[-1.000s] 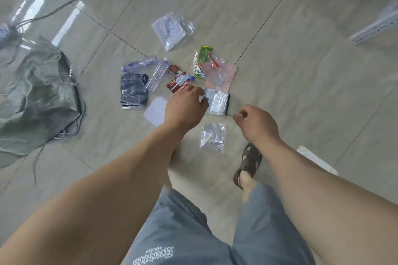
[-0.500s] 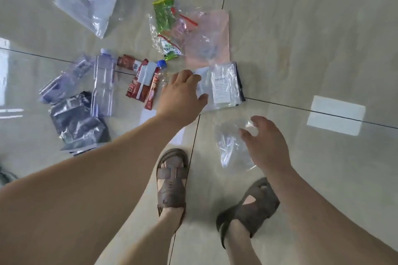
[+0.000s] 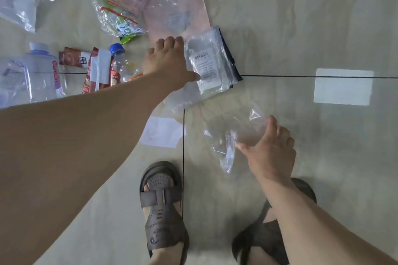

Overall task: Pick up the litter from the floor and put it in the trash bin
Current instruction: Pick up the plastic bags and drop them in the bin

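Tiled floor (image 3: 301, 28), left grip (image 3: 170, 60) spread beside labelled packet (image 3: 206, 64), right grip (image 3: 271, 148) spread touching clear bag (image 3: 234, 135)

A clear plastic bottle (image 3: 41, 75) is showing sideways red lettering on its label, too distorted to read for certain. A white sticker (image 3: 205, 64) on a clear plastic bag is carrying a barcode and small print, too fine to read.
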